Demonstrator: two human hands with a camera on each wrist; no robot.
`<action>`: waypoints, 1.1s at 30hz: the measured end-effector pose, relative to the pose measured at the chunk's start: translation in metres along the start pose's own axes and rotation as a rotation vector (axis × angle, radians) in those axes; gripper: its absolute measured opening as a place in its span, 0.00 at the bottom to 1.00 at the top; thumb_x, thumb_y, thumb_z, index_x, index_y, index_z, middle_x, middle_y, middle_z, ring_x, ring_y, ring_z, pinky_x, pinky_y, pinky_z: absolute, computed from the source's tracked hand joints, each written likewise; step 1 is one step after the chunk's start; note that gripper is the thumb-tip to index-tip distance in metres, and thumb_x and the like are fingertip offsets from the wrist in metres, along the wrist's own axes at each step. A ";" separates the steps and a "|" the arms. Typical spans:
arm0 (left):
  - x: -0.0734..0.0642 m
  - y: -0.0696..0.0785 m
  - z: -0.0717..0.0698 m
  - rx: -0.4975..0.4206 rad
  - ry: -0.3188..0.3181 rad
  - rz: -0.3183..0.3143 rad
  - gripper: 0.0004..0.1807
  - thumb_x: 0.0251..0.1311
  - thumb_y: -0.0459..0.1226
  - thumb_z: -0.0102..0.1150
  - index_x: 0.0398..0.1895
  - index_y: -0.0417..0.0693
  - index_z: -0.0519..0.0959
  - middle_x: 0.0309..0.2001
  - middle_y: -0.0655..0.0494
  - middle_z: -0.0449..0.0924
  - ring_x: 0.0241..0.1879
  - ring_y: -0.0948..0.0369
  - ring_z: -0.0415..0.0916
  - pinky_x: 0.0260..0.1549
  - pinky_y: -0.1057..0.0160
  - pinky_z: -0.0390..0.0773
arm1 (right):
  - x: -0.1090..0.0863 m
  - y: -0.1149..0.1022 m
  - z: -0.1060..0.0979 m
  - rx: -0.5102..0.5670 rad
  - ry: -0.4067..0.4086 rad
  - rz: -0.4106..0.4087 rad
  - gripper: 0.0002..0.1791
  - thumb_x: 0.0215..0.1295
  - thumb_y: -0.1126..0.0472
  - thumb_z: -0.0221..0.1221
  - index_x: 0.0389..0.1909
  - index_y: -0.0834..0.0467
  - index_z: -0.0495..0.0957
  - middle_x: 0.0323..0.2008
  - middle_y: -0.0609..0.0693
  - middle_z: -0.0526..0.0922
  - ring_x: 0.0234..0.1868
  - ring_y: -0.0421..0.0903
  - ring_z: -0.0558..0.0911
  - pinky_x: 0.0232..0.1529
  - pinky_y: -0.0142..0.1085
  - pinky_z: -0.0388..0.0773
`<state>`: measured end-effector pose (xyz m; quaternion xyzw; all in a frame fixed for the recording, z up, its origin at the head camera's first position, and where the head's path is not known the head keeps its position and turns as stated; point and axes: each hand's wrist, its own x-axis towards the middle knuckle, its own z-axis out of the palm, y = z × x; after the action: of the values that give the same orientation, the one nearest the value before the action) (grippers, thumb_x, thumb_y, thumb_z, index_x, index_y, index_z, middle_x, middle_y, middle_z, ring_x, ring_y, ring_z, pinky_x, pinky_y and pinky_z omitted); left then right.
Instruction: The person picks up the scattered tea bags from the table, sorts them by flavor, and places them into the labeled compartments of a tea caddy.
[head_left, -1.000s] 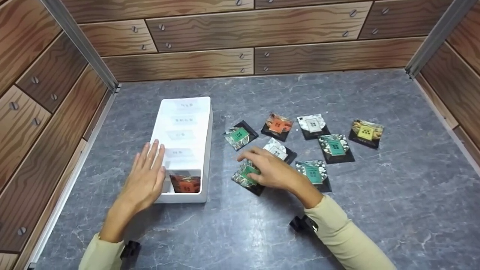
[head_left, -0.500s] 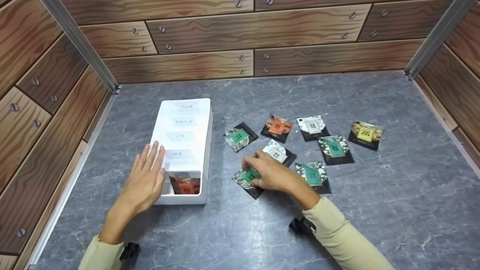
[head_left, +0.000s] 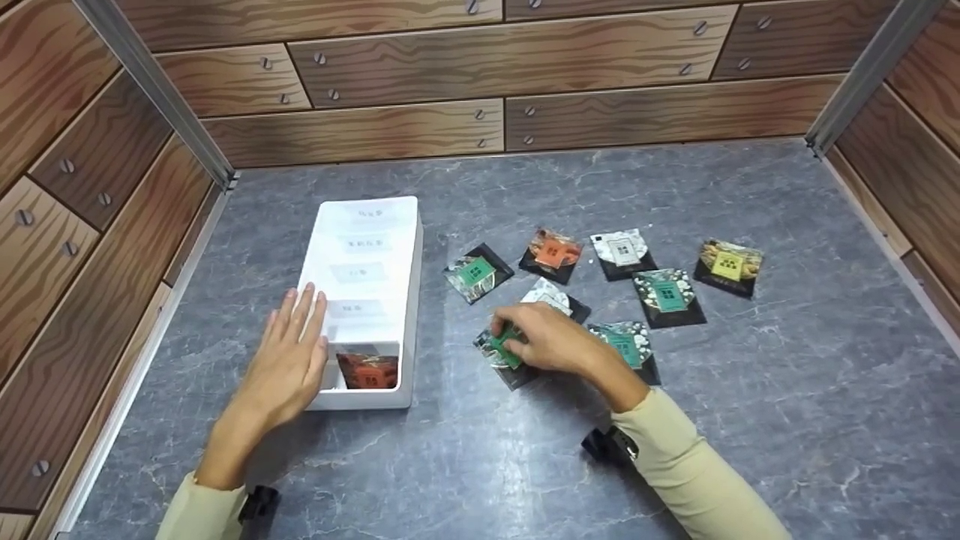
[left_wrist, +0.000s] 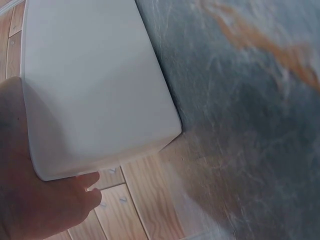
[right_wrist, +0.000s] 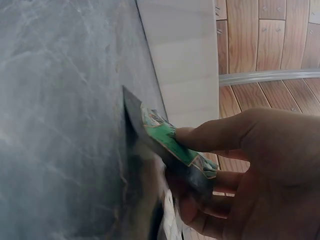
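My right hand pinches a square sachet with a green label between thumb and fingers. In the right wrist view that sachet is tilted, one corner close to the tabletop. My left hand lies with straight fingers along the left side of a long white divided box. A sachet with an orange-red label sits in the box's nearest compartment. A sachet with a white label, partly hidden, lies behind my right hand. Another, with a teal label, is partly covered by the right wrist.
More sachets lie flat on the grey marbled table: green-labelled, orange-labelled, white-labelled, teal-labelled and yellow-labelled. Wood-patterned walls enclose the table at the back and both sides.
My right fingers have closed on the green-labelled sachet, which has shifted slightly to the right and tilted. The left hand stays against the box.
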<state>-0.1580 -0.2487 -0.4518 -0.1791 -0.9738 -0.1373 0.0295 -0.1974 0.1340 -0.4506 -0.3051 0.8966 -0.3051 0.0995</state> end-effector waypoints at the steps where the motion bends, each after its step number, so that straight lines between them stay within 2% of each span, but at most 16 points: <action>1: 0.000 0.000 0.000 -0.001 -0.002 0.000 0.32 0.81 0.42 0.27 0.82 0.35 0.43 0.83 0.40 0.34 0.81 0.41 0.29 0.77 0.44 0.30 | -0.001 0.001 -0.002 0.000 0.003 -0.008 0.10 0.63 0.72 0.63 0.45 0.60 0.82 0.43 0.53 0.87 0.45 0.51 0.85 0.52 0.47 0.83; 7: 0.001 0.000 -0.001 0.003 0.003 0.005 0.32 0.81 0.41 0.27 0.82 0.35 0.44 0.83 0.39 0.35 0.80 0.41 0.30 0.77 0.43 0.32 | -0.004 0.004 -0.013 0.033 0.021 -0.034 0.15 0.60 0.75 0.58 0.46 0.60 0.83 0.45 0.54 0.88 0.46 0.51 0.84 0.53 0.48 0.82; 12: 0.001 0.000 -0.001 0.008 0.014 0.010 0.32 0.81 0.41 0.27 0.81 0.34 0.45 0.82 0.39 0.36 0.81 0.40 0.31 0.77 0.40 0.36 | -0.006 0.002 -0.022 0.068 0.055 -0.039 0.14 0.62 0.75 0.60 0.46 0.61 0.83 0.46 0.54 0.87 0.50 0.53 0.84 0.57 0.49 0.80; 18: 0.001 0.000 0.000 -0.002 0.017 0.010 0.32 0.81 0.41 0.27 0.81 0.34 0.45 0.83 0.39 0.36 0.81 0.41 0.30 0.77 0.42 0.33 | -0.007 0.001 -0.029 0.097 0.100 -0.068 0.13 0.65 0.73 0.61 0.48 0.62 0.84 0.48 0.54 0.88 0.55 0.53 0.84 0.60 0.49 0.79; 23: 0.000 0.000 0.001 -0.008 0.022 0.016 0.32 0.81 0.41 0.28 0.81 0.34 0.44 0.83 0.39 0.36 0.81 0.41 0.30 0.77 0.45 0.31 | -0.010 -0.001 -0.034 0.106 0.127 -0.097 0.12 0.66 0.73 0.61 0.49 0.62 0.85 0.49 0.53 0.88 0.54 0.53 0.84 0.58 0.48 0.80; 33: 0.000 0.000 0.002 -0.006 0.012 0.008 0.32 0.81 0.42 0.27 0.82 0.35 0.44 0.83 0.40 0.35 0.81 0.42 0.29 0.77 0.45 0.30 | -0.014 -0.009 -0.045 0.156 0.201 -0.069 0.14 0.65 0.71 0.65 0.50 0.57 0.85 0.51 0.48 0.87 0.58 0.50 0.83 0.62 0.46 0.78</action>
<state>-0.1582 -0.2481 -0.4533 -0.1820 -0.9725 -0.1412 0.0353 -0.1984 0.1588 -0.4097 -0.2948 0.8647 -0.4061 0.0222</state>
